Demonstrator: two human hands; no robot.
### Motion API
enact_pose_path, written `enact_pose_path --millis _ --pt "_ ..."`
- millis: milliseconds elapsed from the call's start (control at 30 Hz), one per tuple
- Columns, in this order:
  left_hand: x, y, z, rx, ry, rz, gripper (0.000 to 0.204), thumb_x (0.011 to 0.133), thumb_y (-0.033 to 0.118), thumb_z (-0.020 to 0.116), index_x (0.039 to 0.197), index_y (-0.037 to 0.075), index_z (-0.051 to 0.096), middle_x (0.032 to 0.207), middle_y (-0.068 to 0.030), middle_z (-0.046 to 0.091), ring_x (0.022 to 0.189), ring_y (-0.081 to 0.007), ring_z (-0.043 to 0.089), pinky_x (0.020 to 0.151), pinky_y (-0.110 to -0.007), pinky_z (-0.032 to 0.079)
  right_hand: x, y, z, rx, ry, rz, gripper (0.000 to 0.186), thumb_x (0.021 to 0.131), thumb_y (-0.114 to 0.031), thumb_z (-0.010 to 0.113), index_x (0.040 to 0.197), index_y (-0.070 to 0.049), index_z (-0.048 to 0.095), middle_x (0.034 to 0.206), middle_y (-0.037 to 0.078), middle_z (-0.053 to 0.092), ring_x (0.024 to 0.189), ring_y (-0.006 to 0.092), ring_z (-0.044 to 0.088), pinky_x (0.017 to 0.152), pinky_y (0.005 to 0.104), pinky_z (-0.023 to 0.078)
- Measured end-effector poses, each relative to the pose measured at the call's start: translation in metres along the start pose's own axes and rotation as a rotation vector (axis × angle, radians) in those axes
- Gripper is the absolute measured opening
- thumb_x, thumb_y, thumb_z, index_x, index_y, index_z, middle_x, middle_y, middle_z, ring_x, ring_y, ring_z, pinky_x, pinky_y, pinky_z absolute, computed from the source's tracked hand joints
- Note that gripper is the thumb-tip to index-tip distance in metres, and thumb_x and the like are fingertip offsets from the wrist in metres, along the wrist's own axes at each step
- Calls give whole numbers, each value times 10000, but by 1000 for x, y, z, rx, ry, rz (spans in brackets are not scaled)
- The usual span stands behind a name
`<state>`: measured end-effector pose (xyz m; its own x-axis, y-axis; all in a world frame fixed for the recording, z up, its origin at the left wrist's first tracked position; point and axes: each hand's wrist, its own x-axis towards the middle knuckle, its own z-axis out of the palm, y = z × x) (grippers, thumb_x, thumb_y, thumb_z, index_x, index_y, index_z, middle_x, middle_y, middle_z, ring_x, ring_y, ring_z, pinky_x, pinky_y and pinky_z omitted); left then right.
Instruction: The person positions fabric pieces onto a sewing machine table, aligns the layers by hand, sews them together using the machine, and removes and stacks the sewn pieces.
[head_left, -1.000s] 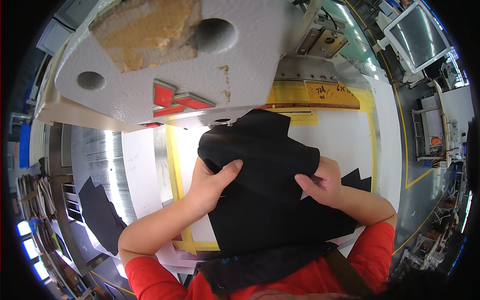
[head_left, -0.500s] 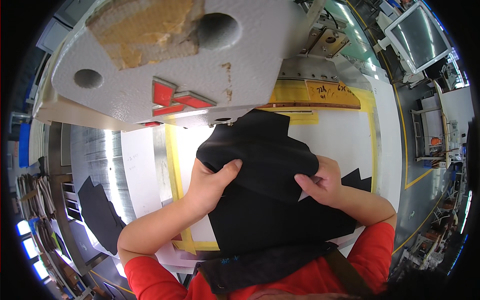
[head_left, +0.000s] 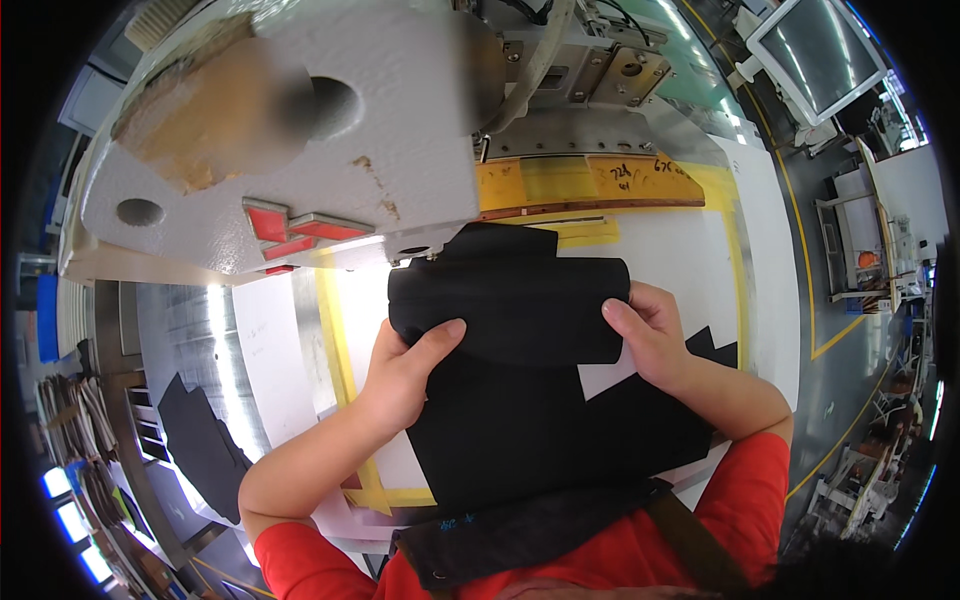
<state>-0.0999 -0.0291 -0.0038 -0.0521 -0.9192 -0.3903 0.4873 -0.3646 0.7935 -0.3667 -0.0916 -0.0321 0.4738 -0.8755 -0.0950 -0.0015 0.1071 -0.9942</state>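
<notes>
Both hands hold a black sheet of cloth or a similar flexible material, bent over into a rounded fold. My left hand grips its left end, thumb on top and fingers hidden underneath. At the right end my right hand pinches it the same way, thumb on the upper face. A white pointed corner shows just below the fold, beside my right hand. More black material spreads below, toward my body. The notched far edge of the black material lies near the machine.
A large pale grey machine head overhangs the upper left. Behind the sheet runs a yellow-taped bar. The white work surface has yellow tape borders. Black cut pieces lie at the left; another is at the right.
The fold has straightened into a more even roll between my hands. My right hand has risen slightly, and more of the white corner shows. The view has shifted, moving the machine head leftward.
</notes>
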Motion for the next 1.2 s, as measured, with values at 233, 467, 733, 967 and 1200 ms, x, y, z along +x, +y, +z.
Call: enact_pose_path --millis 233,467,733,967,1200 --pt "-6 0 -1 -62 -10 -75 315 937 117 588 1233 20 544 1170 -87 612 1076 -180 585 912 -333 482 -4 -10 -9 284 -211 91 296 950 -242 620 1087 19 594 982 36 623 897 86 571 787 260 473" --pt "4 -7 -17 572 -356 313 378 910 180 643 1240 17 556 1189 -95 600 1059 -224 582 911 -346 466 -42 -95 -8 -9 54 336 400 883 -171 699 1211 19 573 1087 77 656 987 145 611 880 315 506" --pt "-12 -7 21 1355 -552 769 465 757 79 727 1199 31 591 1180 -165 579 1127 -353 568 969 -418 454 -169 -119 -122 302 1132 -378 213 931 -187 628 1052 -12 625 995 89 684 900 182 650 814 296 518" --pt "9 -48 112 1572 -642 818 580 751 188 787 1238 2 534 1215 -169 549 1124 -350 543 938 -412 465 -299 -73 -290 -26 1688 -278 319 875 -224 700 1113 -42 589 1050 87 616 907 212 596 816 348 536" --pt "19 -55 154 1616 -665 536 474 748 185 799 1113 -4 564 1016 -144 601 909 -290 632 795 -383 510 -358 55 -292 245 1657 -52 352 878 -256 694 1133 -30 607 1050 83 633 787 197 624 738 329 569"
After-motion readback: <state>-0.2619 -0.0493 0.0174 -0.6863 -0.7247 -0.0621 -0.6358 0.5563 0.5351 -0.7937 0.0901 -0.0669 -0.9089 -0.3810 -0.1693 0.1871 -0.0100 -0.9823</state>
